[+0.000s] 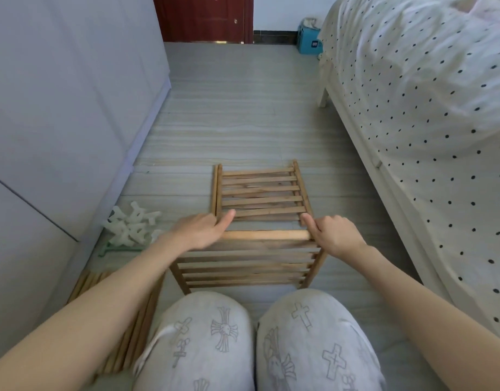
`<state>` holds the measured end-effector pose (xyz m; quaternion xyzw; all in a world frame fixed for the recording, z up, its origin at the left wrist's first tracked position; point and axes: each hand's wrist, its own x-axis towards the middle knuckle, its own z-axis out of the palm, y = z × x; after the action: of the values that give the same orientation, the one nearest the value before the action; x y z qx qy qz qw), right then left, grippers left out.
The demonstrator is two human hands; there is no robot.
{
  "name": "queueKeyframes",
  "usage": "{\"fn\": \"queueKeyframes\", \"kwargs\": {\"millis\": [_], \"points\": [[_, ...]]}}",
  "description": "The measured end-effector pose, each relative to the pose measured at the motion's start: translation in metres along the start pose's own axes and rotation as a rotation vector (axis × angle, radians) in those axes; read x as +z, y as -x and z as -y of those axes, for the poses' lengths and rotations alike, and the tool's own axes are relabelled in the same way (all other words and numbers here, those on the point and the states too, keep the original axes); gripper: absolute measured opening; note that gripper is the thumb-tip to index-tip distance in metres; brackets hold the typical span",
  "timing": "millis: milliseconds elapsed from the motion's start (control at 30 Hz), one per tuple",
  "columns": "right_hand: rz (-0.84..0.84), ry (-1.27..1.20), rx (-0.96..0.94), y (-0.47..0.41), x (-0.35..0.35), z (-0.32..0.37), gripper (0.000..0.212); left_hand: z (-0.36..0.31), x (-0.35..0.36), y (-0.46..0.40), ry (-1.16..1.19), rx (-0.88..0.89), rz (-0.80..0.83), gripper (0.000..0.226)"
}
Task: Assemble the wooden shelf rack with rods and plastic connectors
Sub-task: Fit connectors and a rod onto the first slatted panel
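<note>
Farthest left on the floor lay a bundle of wooden rods (130, 320), partly covered by the person's left forearm. Beyond them, close to the white cabinet (59, 108), sat a heap of white plastic connectors (130, 225). The left hand (199, 230) gripped the left end of the top rail (264, 235) of a slatted wooden panel (243, 266) that stood tilted in front of the knees; its thumb stretched forward and lay against the near edge of a second slatted panel (261, 193), which rested flat on the grey floor (237, 114) just beyond. The fingers curled down over the rail's end, out of sight. The right hand (334, 234) held the right end of the same rail, fingers folded round it and the thumb pointing forward to touch the flat panel's near right corner. Both hands were closed narrowly on the rail. To the right stood a bed (412, 122) draped in a dotted sheet.
</note>
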<state>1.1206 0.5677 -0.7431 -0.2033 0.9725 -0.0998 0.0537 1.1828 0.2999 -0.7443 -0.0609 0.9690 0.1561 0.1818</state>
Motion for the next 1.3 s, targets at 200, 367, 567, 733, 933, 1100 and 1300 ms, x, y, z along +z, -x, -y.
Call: {"fn": "queueKeyframes", "kwargs": {"millis": [200,367,567,733,933,1100,1300], "points": [[0.097,0.203,-0.124,-0.011,0.008,0.024,0.066,0.036,-0.019,0.021,0.005,-0.153,0.176,0.105],[0.362,0.124,-0.123,-0.028,0.010,0.021,0.088,0.034,-0.018,0.021,0.100,-0.160,0.262,0.090],[0.238,0.218,-0.162,-0.032,0.015,0.019,0.084,0.034,-0.008,0.013,-0.108,-0.044,0.035,0.084],[0.210,0.248,-0.140,-0.023,0.015,0.023,0.081,0.033,-0.006,0.017,-0.093,-0.004,-0.001,0.075],[0.089,0.177,-0.119,-0.011,0.008,0.028,0.068,0.035,-0.007,0.025,-0.145,0.107,-0.088,0.078],[-0.130,-0.129,0.114,-0.006,0.001,0.020,0.058,0.042,0.004,0.039,-0.374,0.306,-0.129,0.053],[-0.258,-1.085,0.517,0.025,0.010,-0.020,0.049,0.037,0.002,0.038,-0.237,0.129,-0.146,0.045]]}}
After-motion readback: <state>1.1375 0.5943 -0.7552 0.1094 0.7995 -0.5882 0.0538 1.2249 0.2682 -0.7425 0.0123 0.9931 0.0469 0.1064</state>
